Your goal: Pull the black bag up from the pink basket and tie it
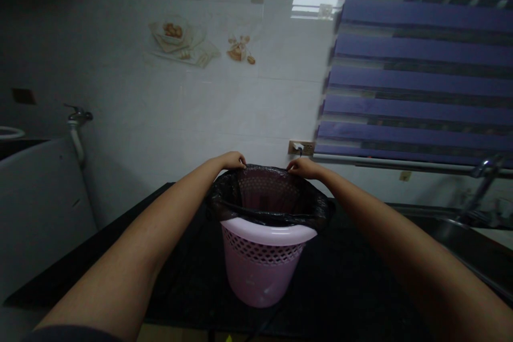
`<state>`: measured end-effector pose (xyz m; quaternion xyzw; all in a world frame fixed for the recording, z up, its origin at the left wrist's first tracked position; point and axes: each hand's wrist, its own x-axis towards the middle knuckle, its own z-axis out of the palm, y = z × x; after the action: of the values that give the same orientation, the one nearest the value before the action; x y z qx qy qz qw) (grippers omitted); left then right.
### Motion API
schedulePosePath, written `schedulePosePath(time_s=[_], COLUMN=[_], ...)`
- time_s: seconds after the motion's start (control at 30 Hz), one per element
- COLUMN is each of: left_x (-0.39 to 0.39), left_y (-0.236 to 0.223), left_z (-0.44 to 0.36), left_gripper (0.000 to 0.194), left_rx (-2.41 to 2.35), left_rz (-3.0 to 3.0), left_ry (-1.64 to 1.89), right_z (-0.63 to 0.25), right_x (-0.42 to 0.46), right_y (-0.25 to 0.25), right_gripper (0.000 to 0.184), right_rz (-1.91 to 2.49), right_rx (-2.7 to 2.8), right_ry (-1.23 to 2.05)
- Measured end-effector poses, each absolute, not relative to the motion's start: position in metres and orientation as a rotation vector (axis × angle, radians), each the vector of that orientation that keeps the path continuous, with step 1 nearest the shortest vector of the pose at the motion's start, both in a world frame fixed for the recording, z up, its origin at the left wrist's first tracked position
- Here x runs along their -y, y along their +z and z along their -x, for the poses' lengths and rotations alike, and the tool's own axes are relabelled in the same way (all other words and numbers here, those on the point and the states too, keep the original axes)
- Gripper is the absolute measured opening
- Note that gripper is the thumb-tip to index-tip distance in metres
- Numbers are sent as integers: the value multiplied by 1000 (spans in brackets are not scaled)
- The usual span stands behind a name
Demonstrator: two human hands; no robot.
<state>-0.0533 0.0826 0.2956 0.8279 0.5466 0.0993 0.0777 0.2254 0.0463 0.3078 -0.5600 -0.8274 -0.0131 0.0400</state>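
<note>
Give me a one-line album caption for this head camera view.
Both hands, left and right, grip a black bin liner at the far rim of a pink basket on a dark counter.

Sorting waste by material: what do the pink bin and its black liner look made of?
The pink bin looks like moulded plastic, smooth and slightly glossy, with a perforated band. The black liner seems thin plastic film: it wrinkles and glints where both hands, left hand and right hand, pinch it.
</note>
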Motion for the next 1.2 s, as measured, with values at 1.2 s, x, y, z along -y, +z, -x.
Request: schedulePosePath(time_s=[1.2], left_x=[-69], left_y=[295], left_z=[57], left_gripper=[40], left_rx=[-1584], left_rz=[-2478], left_ry=[345], right_z=[-235], right_x=[-39], right_y=[303], right_gripper=[36], right_rz=[1695], right_rx=[2507], right_ry=[-32])
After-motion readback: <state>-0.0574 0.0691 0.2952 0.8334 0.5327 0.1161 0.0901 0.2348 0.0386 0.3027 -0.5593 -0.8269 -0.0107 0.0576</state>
